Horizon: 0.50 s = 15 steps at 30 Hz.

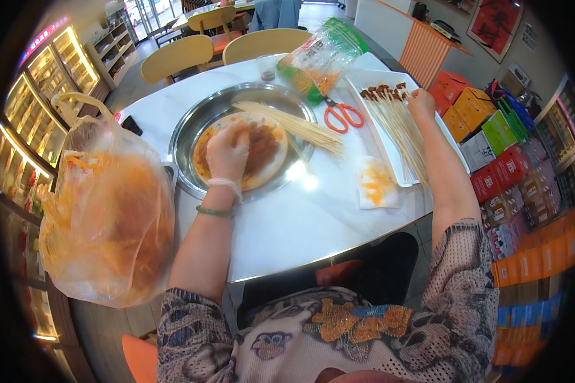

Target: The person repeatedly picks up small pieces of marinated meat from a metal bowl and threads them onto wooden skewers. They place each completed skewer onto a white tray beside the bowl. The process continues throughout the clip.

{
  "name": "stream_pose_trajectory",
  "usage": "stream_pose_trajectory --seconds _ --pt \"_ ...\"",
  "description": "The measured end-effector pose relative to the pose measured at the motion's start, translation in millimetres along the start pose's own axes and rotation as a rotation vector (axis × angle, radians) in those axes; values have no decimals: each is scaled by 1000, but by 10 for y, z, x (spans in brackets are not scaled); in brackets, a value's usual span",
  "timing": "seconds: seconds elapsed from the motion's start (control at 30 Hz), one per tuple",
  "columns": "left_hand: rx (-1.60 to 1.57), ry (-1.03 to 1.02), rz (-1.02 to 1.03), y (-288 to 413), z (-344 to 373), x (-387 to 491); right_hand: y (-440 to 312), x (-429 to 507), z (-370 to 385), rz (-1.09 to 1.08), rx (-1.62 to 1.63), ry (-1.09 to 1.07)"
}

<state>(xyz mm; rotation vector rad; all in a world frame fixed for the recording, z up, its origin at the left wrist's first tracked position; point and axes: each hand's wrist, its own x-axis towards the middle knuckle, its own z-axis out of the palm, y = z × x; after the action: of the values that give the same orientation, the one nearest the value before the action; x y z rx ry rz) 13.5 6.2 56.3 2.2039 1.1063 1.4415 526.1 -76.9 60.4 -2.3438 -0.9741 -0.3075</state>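
My left hand [230, 151], in a clear disposable glove, rests on reddish-brown meat pieces [263, 148] on a patterned plate [275, 167]; its fingertips are partly hidden, so its grip is unclear. The plate lies in a round steel tray [184, 139]. A bundle of bare bamboo skewers [292, 124] crosses the plate and the tray's rim. My bare right hand [420, 103] is at the far right end of a row of meat skewers [383, 93] in a white rectangular tray [402, 179]. Its fingers are closed near a meat-tipped skewer, but whether they grip it is unclear.
Red-handled scissors [343, 117] lie between the trays. Behind them stand a green and white plastic bag [321, 60] and a clear cup [267, 68]. A stained tissue [377, 184] lies near the white tray. A large, full plastic bag [110, 215] fills the left side; stacked boxes [500, 172] line the right.
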Motion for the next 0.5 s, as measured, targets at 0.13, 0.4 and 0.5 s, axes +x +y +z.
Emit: stream_pose_trajectory --seconds 0.13,0.4,0.5 --pt "85 -71 -16 16 -100 -31 -332 -126 -42 -108 -123 -4" --pt "158 -72 -78 18 -121 54 -1697 -776 -311 -704 294 -439" --pt "180 -190 -113 33 -126 69 -2162 -1123 -244 -804 147 -579"
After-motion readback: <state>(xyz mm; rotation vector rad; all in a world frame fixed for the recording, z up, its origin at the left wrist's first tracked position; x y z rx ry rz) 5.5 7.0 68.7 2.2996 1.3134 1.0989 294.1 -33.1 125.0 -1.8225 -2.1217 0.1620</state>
